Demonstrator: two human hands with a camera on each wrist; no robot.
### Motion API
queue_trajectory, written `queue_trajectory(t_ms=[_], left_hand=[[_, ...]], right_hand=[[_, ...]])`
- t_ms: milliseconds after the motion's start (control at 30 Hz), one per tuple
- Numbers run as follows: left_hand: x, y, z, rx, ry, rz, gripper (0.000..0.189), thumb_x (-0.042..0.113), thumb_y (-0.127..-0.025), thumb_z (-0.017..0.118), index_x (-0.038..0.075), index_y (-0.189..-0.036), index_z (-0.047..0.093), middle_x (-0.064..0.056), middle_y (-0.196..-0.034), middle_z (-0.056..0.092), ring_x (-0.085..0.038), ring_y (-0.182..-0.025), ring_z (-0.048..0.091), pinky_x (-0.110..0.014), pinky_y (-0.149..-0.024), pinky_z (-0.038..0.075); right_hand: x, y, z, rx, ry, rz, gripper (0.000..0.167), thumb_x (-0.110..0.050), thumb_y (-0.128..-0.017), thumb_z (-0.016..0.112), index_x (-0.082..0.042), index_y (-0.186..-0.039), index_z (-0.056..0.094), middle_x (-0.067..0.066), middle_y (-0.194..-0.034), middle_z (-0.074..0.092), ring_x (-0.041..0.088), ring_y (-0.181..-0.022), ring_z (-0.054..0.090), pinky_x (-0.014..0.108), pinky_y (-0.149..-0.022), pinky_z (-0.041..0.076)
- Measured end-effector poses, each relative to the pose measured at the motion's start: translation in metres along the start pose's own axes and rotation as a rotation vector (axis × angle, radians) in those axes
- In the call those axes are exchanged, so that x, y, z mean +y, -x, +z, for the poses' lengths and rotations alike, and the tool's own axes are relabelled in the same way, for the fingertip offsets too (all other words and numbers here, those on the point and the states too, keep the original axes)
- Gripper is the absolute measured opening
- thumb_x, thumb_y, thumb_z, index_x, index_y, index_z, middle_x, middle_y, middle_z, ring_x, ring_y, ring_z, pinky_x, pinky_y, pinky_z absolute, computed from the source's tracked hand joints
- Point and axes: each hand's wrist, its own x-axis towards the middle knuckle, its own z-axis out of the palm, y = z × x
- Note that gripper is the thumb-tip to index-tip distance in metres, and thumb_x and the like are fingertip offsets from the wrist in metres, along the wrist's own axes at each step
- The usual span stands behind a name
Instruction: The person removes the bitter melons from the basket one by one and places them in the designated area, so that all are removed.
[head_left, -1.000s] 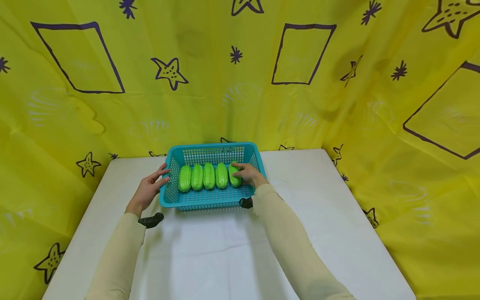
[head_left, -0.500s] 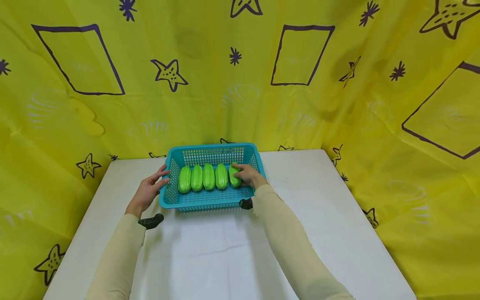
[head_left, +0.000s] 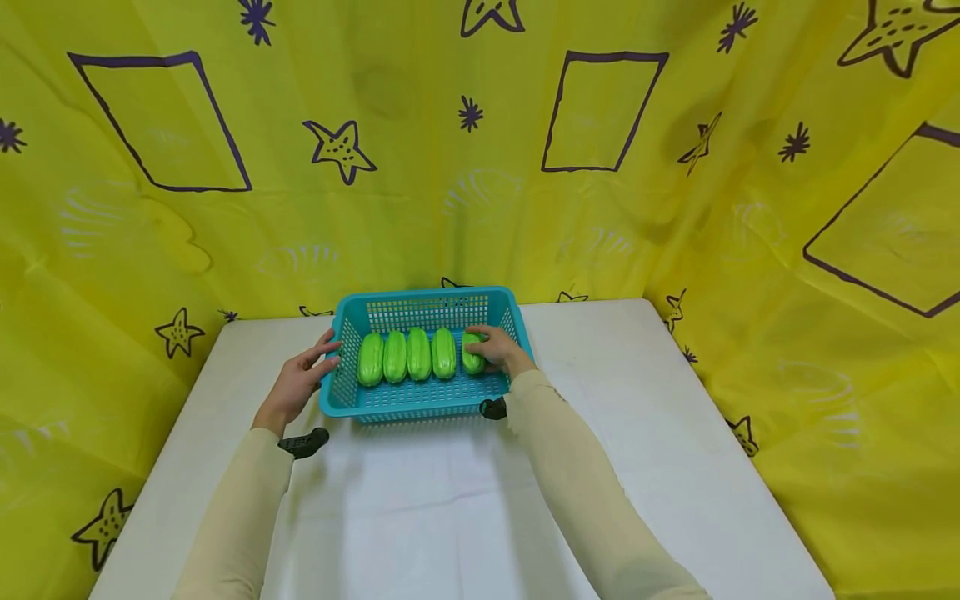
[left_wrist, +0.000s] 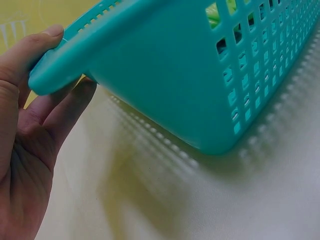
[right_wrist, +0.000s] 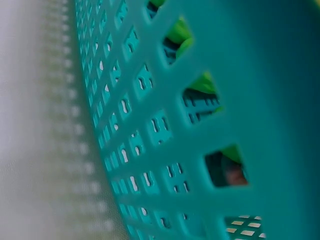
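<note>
A turquoise plastic basket (head_left: pixel 420 408) with lattice walls stands on the white table. Inside it, several plump, bright green cucumber-like vegetables (head_left: pixel 418 354) lie side by side in a row. My left hand (head_left: pixel 294 385) grips the basket's left rim; in the left wrist view the thumb (left_wrist: pixel 37 45) lies over the rim and the fingers (left_wrist: pixel 70 107) are beneath it. My right hand (head_left: pixel 497 348) reaches into the basket and holds the rightmost green vegetable (head_left: pixel 472 354) between thumb and fingers. The basket wall (right_wrist: pixel 200 145) mostly hides this hand in the right wrist view.
A yellow curtain (head_left: pixel 420 217) with drawn stars and frames hangs behind and beside the white table (head_left: pixel 450 517). The basket stands near the table's back edge. Black wrist devices (head_left: pixel 303 442) sit at both cuffs.
The rightmost vegetable has shifted slightly right and toward me in my right hand, widening the gap to its neighbour. My left hand stays on the rim.
</note>
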Motion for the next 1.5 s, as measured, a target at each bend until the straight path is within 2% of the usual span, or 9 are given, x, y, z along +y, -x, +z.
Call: queue_trajectory(t_ms=[200, 333, 567, 767, 967, 1133, 1267, 1367, 1500], left_hand=[[-0.004, 0.001, 0.001, 0.007, 0.006, -0.001, 0.066, 0.041, -0.097, 0.059, 0.006, -0.149, 0.039, 0.009, -0.163, 0.012, -0.026, -0.15, 0.0, -0.069, -0.11, 0.017], [-0.007, 0.001, 0.001, 0.007, 0.009, 0.002, 0.066, 0.041, -0.097, 0.059, 0.006, -0.149, 0.039, 0.009, -0.163, 0.012, -0.027, -0.15, 0.001, -0.069, -0.109, 0.018], [-0.007, 0.002, 0.002, -0.002, 0.011, -0.002, 0.064, 0.04, -0.098, 0.058, 0.007, -0.149, 0.04, 0.009, -0.163, 0.011, -0.028, -0.15, 0.0, -0.068, -0.11, 0.019], [-0.006, 0.002, 0.001, 0.005, 0.009, -0.003, 0.063, 0.039, -0.098, 0.058, 0.006, -0.149, 0.04, 0.009, -0.163, 0.011, -0.027, -0.15, -0.001, -0.067, -0.11, 0.019], [-0.004, 0.002, 0.002, 0.007, 0.009, 0.006, 0.062, 0.038, -0.099, 0.057, 0.006, -0.149, 0.04, 0.009, -0.163, 0.011, -0.028, -0.15, 0.001, -0.067, -0.11, 0.019], [-0.003, 0.002, 0.002, 0.012, 0.011, 0.001, 0.061, 0.038, -0.099, 0.057, 0.007, -0.149, 0.04, 0.01, -0.163, 0.011, -0.027, -0.15, 0.001, -0.067, -0.111, 0.019], [-0.002, 0.001, 0.002, 0.008, 0.007, 0.007, 0.061, 0.037, -0.099, 0.057, 0.006, -0.149, 0.04, 0.01, -0.163, 0.011, -0.029, -0.15, 0.0, -0.068, -0.11, 0.018], [-0.002, 0.0, 0.002, 0.005, 0.007, 0.006, 0.062, 0.038, -0.098, 0.058, 0.006, -0.149, 0.04, 0.01, -0.163, 0.011, -0.028, -0.15, 0.0, -0.067, -0.11, 0.019], [-0.002, -0.001, 0.001, 0.01, 0.005, -0.004, 0.063, 0.04, -0.098, 0.058, 0.007, -0.149, 0.04, 0.011, -0.163, 0.012, -0.026, -0.15, 0.0, -0.066, -0.111, 0.019]], right_hand=[[0.001, 0.0, 0.002, 0.028, 0.009, -0.037, 0.048, -0.019, -0.097, 0.063, -0.017, -0.144, 0.051, 0.021, -0.142, 0.044, 0.035, -0.117, 0.054, 0.046, -0.088, 0.053], [0.003, -0.001, 0.003, 0.064, 0.057, -0.071, 0.044, -0.024, -0.097, 0.063, -0.016, -0.139, 0.056, 0.021, -0.14, 0.045, 0.034, -0.119, 0.051, 0.043, -0.088, 0.051], [0.002, -0.001, -0.002, 0.108, 0.084, -0.112, 0.041, -0.026, -0.096, 0.065, -0.016, -0.135, 0.059, 0.022, -0.139, 0.046, 0.037, -0.122, 0.049, 0.047, -0.09, 0.049], [-0.003, -0.003, -0.005, 0.118, 0.066, -0.147, 0.04, -0.026, -0.096, 0.065, -0.016, -0.134, 0.06, 0.02, -0.141, 0.046, 0.036, -0.124, 0.048, 0.046, -0.089, 0.05], [-0.01, -0.002, -0.009, 0.149, 0.068, -0.191, 0.04, -0.025, -0.095, 0.066, -0.013, -0.133, 0.061, 0.021, -0.135, 0.05, 0.033, -0.114, 0.053, 0.04, -0.078, 0.05], [-0.016, 0.002, -0.013, 0.149, 0.051, -0.202, 0.04, -0.026, -0.096, 0.065, -0.014, -0.134, 0.061, 0.022, -0.132, 0.051, 0.027, -0.099, 0.055, 0.038, -0.073, 0.05], [-0.021, 0.007, -0.017, 0.126, 0.013, -0.217, 0.041, -0.024, -0.097, 0.064, -0.013, -0.135, 0.058, 0.023, -0.128, 0.05, 0.025, -0.087, 0.052, 0.045, -0.075, 0.05], [-0.025, 0.011, -0.021, 0.103, 0.021, -0.224, 0.042, -0.024, -0.098, 0.062, -0.013, -0.138, 0.056, 0.023, -0.132, 0.048, 0.027, -0.093, 0.053, 0.046, -0.077, 0.049], [-0.029, 0.014, -0.026, 0.077, 0.051, -0.234, 0.042, -0.026, -0.099, 0.059, -0.015, -0.14, 0.055, 0.021, -0.142, 0.042, 0.033, -0.114, 0.052, 0.041, -0.08, 0.049]])
